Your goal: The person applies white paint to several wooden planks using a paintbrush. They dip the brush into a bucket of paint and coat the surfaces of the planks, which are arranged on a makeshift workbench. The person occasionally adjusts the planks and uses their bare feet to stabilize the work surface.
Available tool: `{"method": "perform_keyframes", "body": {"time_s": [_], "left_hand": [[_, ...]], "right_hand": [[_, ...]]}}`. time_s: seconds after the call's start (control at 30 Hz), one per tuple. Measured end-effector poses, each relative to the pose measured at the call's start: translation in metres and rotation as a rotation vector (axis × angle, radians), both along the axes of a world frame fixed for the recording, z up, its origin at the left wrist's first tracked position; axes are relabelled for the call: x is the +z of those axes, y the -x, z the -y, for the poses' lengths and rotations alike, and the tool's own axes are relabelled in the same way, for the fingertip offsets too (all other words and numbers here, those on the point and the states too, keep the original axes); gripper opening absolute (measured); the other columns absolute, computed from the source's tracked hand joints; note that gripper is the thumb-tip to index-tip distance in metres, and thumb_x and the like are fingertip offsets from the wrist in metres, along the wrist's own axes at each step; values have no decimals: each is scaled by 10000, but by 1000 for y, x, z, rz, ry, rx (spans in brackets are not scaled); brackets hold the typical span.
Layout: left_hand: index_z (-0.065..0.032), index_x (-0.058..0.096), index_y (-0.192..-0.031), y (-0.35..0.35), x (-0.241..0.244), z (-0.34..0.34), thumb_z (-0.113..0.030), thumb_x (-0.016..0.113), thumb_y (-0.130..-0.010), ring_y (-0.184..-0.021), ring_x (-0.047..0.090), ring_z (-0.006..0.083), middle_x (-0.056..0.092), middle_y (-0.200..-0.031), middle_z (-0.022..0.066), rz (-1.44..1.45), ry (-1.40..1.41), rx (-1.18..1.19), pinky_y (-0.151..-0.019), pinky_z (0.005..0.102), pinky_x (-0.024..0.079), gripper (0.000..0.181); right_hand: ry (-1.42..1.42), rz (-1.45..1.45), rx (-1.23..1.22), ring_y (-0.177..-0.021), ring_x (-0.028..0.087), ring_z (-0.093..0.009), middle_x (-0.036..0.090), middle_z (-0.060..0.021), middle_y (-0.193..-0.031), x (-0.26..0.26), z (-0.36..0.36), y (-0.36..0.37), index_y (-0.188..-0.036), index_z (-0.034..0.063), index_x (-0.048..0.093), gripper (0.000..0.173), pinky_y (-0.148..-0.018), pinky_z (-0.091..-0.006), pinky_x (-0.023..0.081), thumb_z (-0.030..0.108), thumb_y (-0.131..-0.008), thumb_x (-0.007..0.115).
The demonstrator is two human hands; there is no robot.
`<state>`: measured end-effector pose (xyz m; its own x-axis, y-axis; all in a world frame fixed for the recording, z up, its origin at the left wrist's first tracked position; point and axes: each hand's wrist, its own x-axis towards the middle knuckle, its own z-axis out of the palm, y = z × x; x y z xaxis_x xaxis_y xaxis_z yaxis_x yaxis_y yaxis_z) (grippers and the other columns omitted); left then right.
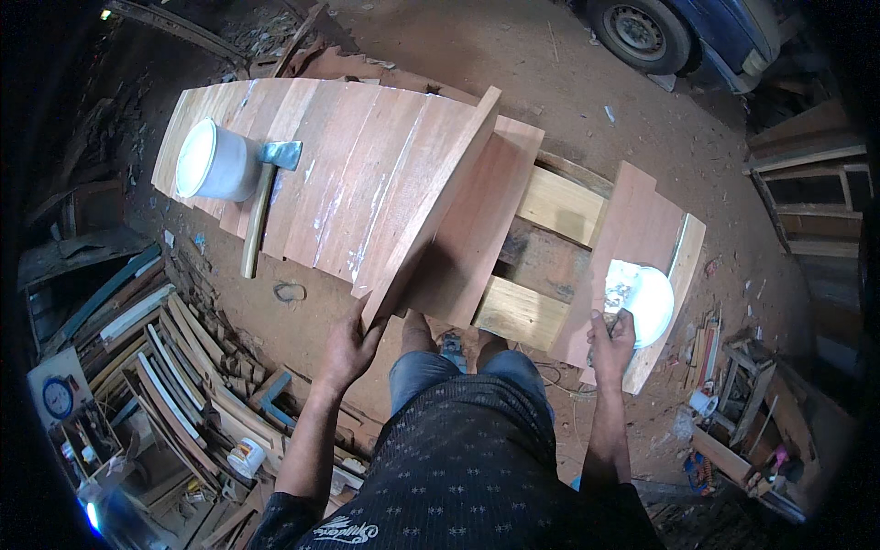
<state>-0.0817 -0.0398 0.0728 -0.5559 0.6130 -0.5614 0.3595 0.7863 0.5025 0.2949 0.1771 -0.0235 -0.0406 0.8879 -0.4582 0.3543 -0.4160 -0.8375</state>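
Note:
My left hand [354, 347] grips the near end of a long wooden board [440, 199], which is tilted up on its edge across the work. In my right hand [612, 337] is a flat spreader [621, 278] coated with white paste, at the left rim of a round white container [652, 307]. That container stands on boards at the right. Left of my left hand lies a row of side-by-side planks [323, 172] with white paste along several joints. A hatchet [280, 155] with a wooden handle and a white bucket [218, 161] sit on those planks.
Pale crosspieces [560, 206] span a gap between the boards. Curved wood offcuts [185, 385] are piled at lower left beside a small white tub [246, 458]. A blue vehicle's wheel [639, 33] is at upper right. Wooden frames [811, 199] stand at the right edge.

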Motion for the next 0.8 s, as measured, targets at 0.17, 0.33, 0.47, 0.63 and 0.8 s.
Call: {"method": "perform_keyframes", "body": {"time_s": [0.17,0.33,0.47,0.63,0.8], "left_hand": [[40,544,-1425,2,-67,54,-86,671,-997,-1081,698,231,731,-1142,216,71,-561,296,-943,359,547,464],[44,558,-1398,40,-22,41,-45,643,-995,-1131,684,211,724,-1187,202,-57,-513,113,-962,355,542,422],[25,566,-1403,60,-20,37,-56,659,-978,-1046,727,233,743,-1077,212,-118,-455,89,-893,365,563,443],[5,563,-1406,62,-20,34,-96,694,-957,-1006,747,368,714,-1054,299,-24,-289,107,-858,420,566,478],[-4,524,-1449,66,-25,37,-109,653,-969,-1089,670,489,682,-1150,320,1,-372,-15,-919,497,552,508]], "right_hand": [[117,8,221,-734,577,-81,636,-36,-992,5,9,47,-1309,-33,558,412,-594,-238,494,117,-973,743],[-100,-39,471,-782,639,-123,707,-87,-1046,-55,62,119,-1542,7,402,647,-713,-291,554,137,-992,716],[6,13,490,-941,696,-237,738,-168,-1054,-15,53,197,-1510,45,479,593,-888,-392,549,149,-975,713],[-323,342,467,-1037,712,-356,730,-224,-1104,-78,-47,235,-1215,36,695,354,-907,-453,541,277,-955,709],[-457,525,469,-1070,701,-406,734,-230,-1133,-79,-144,275,-1228,81,707,341,-929,-465,541,261,-938,697]]}}
